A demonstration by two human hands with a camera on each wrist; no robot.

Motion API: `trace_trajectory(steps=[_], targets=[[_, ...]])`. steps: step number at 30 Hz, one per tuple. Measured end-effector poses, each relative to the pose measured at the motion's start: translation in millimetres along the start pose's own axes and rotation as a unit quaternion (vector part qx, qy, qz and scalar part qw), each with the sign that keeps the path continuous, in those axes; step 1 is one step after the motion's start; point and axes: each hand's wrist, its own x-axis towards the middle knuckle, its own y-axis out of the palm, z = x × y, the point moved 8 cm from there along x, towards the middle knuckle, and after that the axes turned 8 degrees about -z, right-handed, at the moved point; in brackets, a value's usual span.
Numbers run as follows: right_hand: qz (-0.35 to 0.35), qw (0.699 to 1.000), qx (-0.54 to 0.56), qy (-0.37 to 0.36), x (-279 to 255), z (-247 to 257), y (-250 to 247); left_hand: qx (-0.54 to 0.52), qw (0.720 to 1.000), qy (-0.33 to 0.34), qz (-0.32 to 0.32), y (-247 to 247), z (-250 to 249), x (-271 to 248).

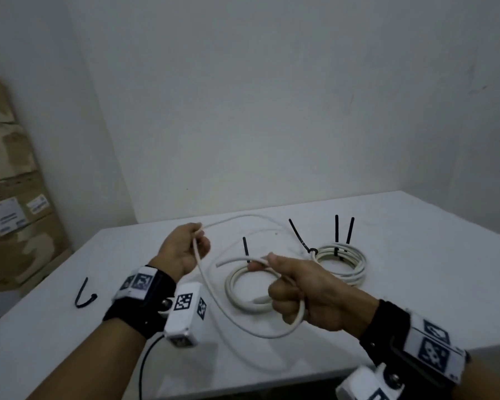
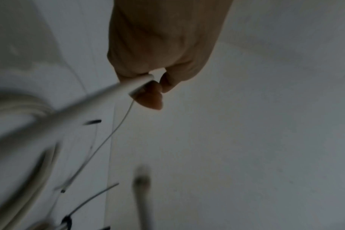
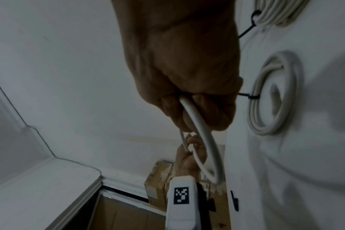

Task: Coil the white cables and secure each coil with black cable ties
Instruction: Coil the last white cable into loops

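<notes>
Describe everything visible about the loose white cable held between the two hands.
The loose white cable is smooth, round and looks plastic-sheathed. It is uncoiled and untied. The left hand pinches it, one stretch arcing back over the table. The slack droops in a loop to the right hand, whose curled fingers grip it; its cut end pokes out leftward past the thumb.

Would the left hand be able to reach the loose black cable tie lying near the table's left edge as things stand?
Probably yes for reach, but not freely: the loose cable tie lies on bare table with nothing between it and the left hand, yet that hand is pinching the white cable and would have to let go first.
</notes>
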Motion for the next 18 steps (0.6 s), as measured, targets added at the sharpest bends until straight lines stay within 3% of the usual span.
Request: trace_trajectory(steps=[3,6,7,10,12,14,18], targets=[[-0.083,0.973,-0.188,-0.105,3,12,-24,0.09,0.993,0.081,-0.001,-9,-21,5],[-0.164,0.868,-0.417,-0.213,14,36,-33,0.238,0.953,0.189,0.012,-3,-26,-16],[-0.166,0.84,-0.464,-0.227,19,41,-31,0.278,0.934,0.224,0.027,3,-26,-25],[-0.144,0.8,-0.523,-0.256,31,50,-12,0.369,0.871,0.314,0.079,20,-25,-49],[-0.142,0.769,-0.549,-0.295,36,60,4,0.41,0.84,0.338,0.111,26,-26,-59],[-0.154,0.761,-0.531,-0.339,37,72,17,0.424,0.829,0.332,0.149,32,-25,-67],[-0.195,0.78,-0.442,-0.399,36,92,20,0.391,0.844,0.306,0.203,37,-29,-83]])
